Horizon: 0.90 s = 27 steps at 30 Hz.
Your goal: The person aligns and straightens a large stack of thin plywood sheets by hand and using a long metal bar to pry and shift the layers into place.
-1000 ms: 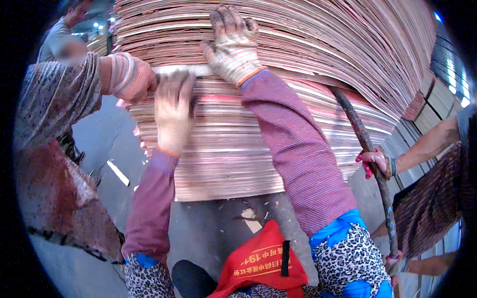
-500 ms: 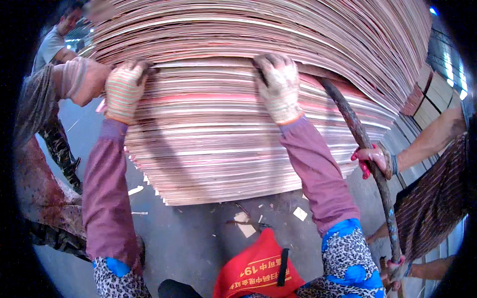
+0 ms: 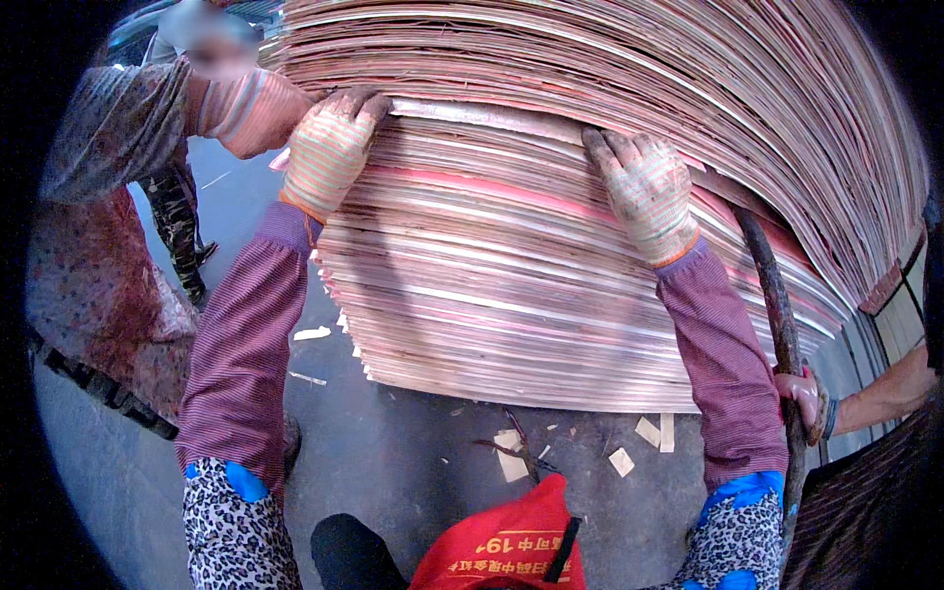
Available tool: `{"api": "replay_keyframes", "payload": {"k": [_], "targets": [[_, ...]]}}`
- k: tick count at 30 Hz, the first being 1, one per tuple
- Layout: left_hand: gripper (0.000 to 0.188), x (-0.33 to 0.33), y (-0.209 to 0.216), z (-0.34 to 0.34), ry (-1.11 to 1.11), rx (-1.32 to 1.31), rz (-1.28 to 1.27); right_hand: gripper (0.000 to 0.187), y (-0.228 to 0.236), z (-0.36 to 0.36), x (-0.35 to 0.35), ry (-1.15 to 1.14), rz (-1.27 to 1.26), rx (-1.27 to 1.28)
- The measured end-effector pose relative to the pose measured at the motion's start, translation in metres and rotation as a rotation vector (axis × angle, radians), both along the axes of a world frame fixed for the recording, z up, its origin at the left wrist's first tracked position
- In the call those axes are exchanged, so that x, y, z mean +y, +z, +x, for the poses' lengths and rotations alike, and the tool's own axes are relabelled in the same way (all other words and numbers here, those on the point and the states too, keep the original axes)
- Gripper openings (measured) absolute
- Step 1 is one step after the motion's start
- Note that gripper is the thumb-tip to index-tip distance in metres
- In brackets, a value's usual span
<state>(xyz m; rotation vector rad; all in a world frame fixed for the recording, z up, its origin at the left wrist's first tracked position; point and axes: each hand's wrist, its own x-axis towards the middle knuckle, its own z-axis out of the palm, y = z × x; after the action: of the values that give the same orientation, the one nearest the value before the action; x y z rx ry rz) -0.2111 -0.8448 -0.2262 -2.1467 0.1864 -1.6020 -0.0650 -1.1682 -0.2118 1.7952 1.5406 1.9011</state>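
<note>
A tall stack of thin wood veneer sheets [image 3: 511, 295] with pale and pinkish edges stands in front of me. My left hand [image 3: 334, 147], in a dirty striped knit glove, has its fingers curled over a pale veneer sheet [image 3: 492, 116] at a gap in the stack. My right hand [image 3: 644, 192], gloved the same way, grips the same edge further right. Fingertips of both hands are partly hidden in the gap. Right of my right hand, a dark, crooked wooden pole [image 3: 772, 285] has its upper end wedged into the gap.
At left, a co-worker's gloved hand [image 3: 261, 113] reaches to the stack beside my left hand. Another co-worker's hand [image 3: 801, 398] holds the pole at right. Veneer scraps [image 3: 511, 457] litter the grey floor [image 3: 393, 462]. A red cloth [image 3: 511, 541] hangs at my front.
My view has shifted, so the stack and both hands appear further right. Both hands stay on the stack's edge. More of the pale sheet shows between them.
</note>
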Motion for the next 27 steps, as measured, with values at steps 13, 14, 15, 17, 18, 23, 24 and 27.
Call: {"api": "replay_keyframes", "payload": {"k": [13, 14, 15, 17, 18, 23, 24, 27], "targets": [[0.034, 0.009, 0.009, -0.019, 0.228, 0.100, 0.064, 0.025, -0.007, -0.003, 0.001, -0.099, 0.046, 0.051], [0.034, 0.009, 0.010, -0.021, 0.227, 0.103, 0.077, 0.024, -0.007, -0.004, 0.000, -0.079, 0.049, 0.048], [0.034, 0.009, 0.013, -0.021, 0.221, 0.098, 0.090, 0.023, -0.006, -0.004, -0.002, -0.065, 0.052, 0.037], [0.029, 0.013, 0.016, -0.020, 0.252, 0.077, 0.109, 0.023, -0.008, 0.000, 0.002, -0.081, 0.074, 0.044], [0.025, 0.011, 0.017, -0.018, 0.250, 0.080, 0.087, 0.023, -0.006, -0.001, 0.002, -0.092, 0.077, 0.043], [0.023, 0.021, 0.016, -0.015, 0.114, 0.035, 0.127, 0.029, -0.008, 0.000, 0.004, -0.189, 0.046, 0.115], [0.023, 0.024, 0.017, -0.024, 0.136, 0.022, 0.124, 0.030, -0.008, -0.007, 0.006, -0.189, 0.044, 0.180], [0.028, 0.024, 0.018, -0.028, 0.272, 0.074, 0.043, 0.033, -0.008, -0.004, 0.007, -0.211, 0.040, 0.139]]}}
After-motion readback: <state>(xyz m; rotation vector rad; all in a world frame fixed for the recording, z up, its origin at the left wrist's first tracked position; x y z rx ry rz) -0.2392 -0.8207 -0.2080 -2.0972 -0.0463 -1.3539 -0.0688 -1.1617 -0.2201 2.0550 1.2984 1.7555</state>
